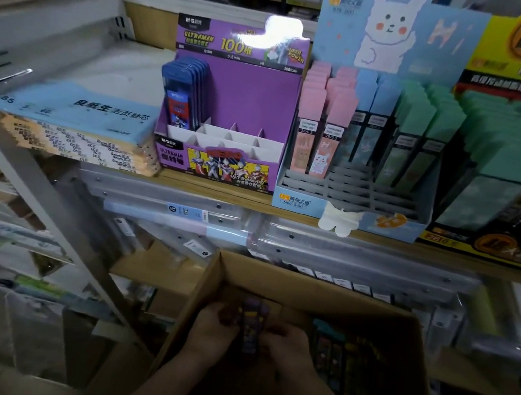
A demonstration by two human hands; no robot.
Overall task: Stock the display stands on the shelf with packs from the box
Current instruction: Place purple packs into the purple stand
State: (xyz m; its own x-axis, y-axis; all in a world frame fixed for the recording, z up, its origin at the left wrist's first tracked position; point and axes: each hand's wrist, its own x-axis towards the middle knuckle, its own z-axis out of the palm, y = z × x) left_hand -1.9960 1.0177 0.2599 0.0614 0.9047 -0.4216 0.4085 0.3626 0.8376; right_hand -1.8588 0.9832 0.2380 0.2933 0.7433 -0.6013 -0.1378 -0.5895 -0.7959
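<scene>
Fingers of the left hand [212,328] and right hand [289,346] are gripping a purple pack [251,326] low in the cardboard box [306,286]; keeping it upright should help slot it into the near-empty purple Ultraman stand [234,102] above.

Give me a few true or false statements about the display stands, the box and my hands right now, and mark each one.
1. The left hand and the right hand both hold a purple pack inside the cardboard box. True.
2. The purple stand is fully stocked. False: only blue packs stand at its left side; the other slots are empty.
3. The bunny stand holds pink packs. True.
4. The cardboard box sits above the shelf. False: it is below it.
</scene>
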